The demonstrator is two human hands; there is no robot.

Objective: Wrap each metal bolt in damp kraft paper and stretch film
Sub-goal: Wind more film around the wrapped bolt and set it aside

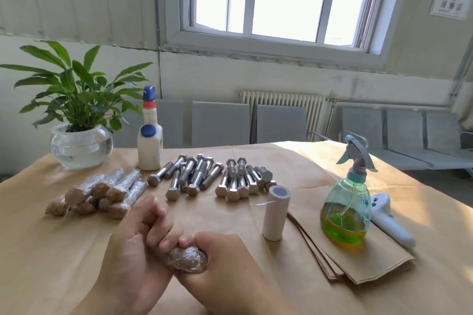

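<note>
Both hands meet low in the middle of the view around one wrapped bolt [188,259], brown paper under glossy film. My left hand [143,240] grips its shaft with curled fingers. My right hand [220,261] holds the bulging head end from the right. Several bare metal bolts [207,176] lie in two heaps behind the hands. A pile of several wrapped bolts [99,193] lies to the left. The stretch film roll [275,212] stands upright at the right, a loose tail sticking out. A stack of kraft paper sheets [358,261] lies under the spray bottle [345,202].
Kraft paper covers the table [51,250]. A glass bowl with a plant [80,146] stands at the back left beside a white bottle with blue caps [149,140]. A white handheld device [389,220] lies right of the spray bottle. Grey chairs and a radiator are behind.
</note>
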